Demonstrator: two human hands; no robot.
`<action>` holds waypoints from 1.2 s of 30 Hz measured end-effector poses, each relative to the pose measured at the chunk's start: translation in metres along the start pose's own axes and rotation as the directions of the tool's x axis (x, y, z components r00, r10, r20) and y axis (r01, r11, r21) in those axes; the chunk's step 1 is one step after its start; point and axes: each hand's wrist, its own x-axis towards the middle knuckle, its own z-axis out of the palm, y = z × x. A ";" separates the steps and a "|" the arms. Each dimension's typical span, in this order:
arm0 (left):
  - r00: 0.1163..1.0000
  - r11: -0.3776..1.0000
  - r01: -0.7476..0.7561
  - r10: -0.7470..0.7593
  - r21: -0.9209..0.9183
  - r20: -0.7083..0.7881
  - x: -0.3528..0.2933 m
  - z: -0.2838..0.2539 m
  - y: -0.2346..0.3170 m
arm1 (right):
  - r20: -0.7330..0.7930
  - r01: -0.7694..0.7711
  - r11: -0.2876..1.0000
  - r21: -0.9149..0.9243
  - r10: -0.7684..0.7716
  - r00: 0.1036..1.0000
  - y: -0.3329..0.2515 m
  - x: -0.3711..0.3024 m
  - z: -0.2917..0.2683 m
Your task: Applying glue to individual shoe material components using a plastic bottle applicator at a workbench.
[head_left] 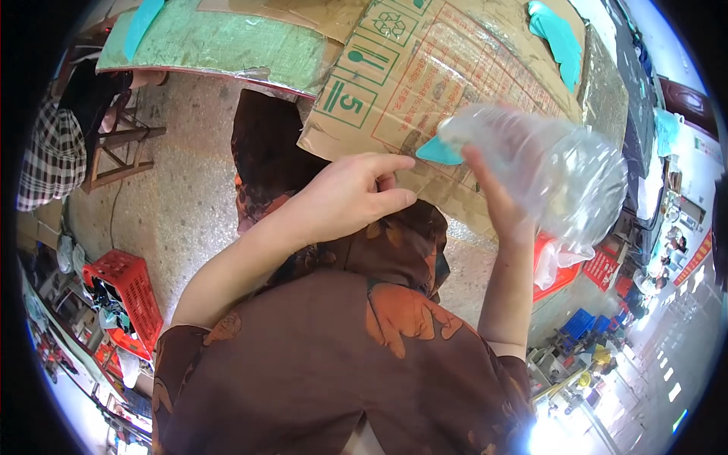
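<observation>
My right hand (500,199) is raised over the near right part of the cardboard, shut on a clear plastic bag (580,182). The bag is puffed out and blurred, and it hides most of the fingers. My left hand (353,193) hovers at the cardboard's near edge with index finger and thumb apart and nothing visible between them. Just beyond its index fingertip lies a turquoise piece (438,152), flat and pointed, partly covered by the bag. I cannot tell whether the bag touches it.
The printed cardboard sheet (379,98) covers the table, its near edge before my lap. Another turquoise piece (557,45) lies far right, and one more (142,29) on the green tabletop (205,49). Red crates (125,292) and a wooden stool (121,152) stand on the floor. Someone sits far left.
</observation>
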 end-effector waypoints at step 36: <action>0.982 0.741 0.189 -0.125 -0.644 0.145 0.002 0.002 -0.012 | -0.108 -0.142 0.802 0.580 0.248 0.963 -0.014 -0.047 0.014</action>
